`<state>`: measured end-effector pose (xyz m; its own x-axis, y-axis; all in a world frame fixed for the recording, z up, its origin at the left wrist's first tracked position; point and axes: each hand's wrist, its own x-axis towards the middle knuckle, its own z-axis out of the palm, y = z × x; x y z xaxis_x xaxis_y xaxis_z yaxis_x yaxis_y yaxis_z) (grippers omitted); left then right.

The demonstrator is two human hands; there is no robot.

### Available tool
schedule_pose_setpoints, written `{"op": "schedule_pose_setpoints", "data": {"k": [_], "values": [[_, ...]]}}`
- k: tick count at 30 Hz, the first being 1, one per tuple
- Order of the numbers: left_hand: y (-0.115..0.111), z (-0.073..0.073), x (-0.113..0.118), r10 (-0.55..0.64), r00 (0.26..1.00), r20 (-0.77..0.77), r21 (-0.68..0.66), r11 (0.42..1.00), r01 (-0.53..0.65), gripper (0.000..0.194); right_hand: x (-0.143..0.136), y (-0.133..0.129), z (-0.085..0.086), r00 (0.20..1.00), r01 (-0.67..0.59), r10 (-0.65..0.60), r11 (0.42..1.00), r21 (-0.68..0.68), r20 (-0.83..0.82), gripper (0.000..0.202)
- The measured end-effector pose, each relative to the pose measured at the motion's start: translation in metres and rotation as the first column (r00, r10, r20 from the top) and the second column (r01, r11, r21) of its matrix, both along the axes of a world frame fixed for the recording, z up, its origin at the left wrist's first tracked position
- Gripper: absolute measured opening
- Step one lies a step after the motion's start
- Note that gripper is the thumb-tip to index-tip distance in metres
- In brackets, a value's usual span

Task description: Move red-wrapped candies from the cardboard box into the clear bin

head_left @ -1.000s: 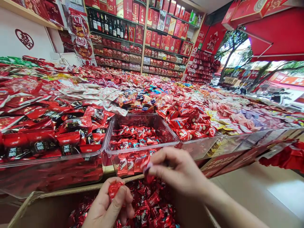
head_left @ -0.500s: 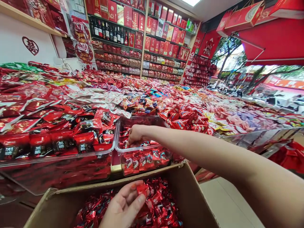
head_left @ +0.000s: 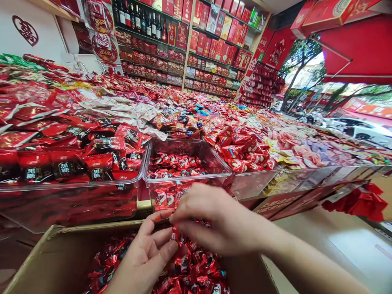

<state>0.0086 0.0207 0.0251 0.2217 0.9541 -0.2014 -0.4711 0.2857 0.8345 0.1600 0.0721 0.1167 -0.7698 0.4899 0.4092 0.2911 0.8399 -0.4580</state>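
Cardboard box (head_left: 52,259) sits just in front of a clear tub (head_left: 186,179), loads of red sweets (head_left: 199,275) inside both. Right hand (head_left: 211,220) is bunched up, can't tell what its grip has. Left hand's (head_left: 147,253) grip is pinched around one sweet (head_left: 174,234) over the box.

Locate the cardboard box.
The cardboard box is at the bottom of the head view, left of centre, beneath the left hand and right hand, in front of the clear bins.

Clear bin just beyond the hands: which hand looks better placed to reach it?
Probably the right hand: it overlaps the clear bin in view, while the left hand is lower, over the cardboard box, holding a red candy.
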Motion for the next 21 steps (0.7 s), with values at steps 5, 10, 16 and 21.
{"op": "schedule_pose_setpoints", "data": {"k": [5,10,16,21], "values": [[0.003,-0.005,0.001,-0.108,0.988,-0.11,-0.026,0.994,0.106,0.042,0.026,-0.014,-0.055,0.999,-0.028,0.018,0.958,-0.285,-0.036,0.023],[0.006,-0.015,0.0,-0.19,0.941,-0.281,-0.094,0.981,0.17,0.032,0.025,-0.002,-0.088,0.97,0.144,-0.219,0.873,-0.467,-0.11,0.015],[0.007,-0.017,0.0,-0.14,0.884,-0.445,-0.092,0.99,0.111,0.029,0.024,-0.003,-0.093,0.939,0.176,-0.317,0.77,-0.613,-0.13,0.015],[0.006,-0.014,0.003,-0.133,0.884,-0.449,-0.076,0.991,0.111,0.023,0.023,-0.006,-0.094,0.915,0.11,-0.359,0.661,-0.743,-0.185,0.016]]}}
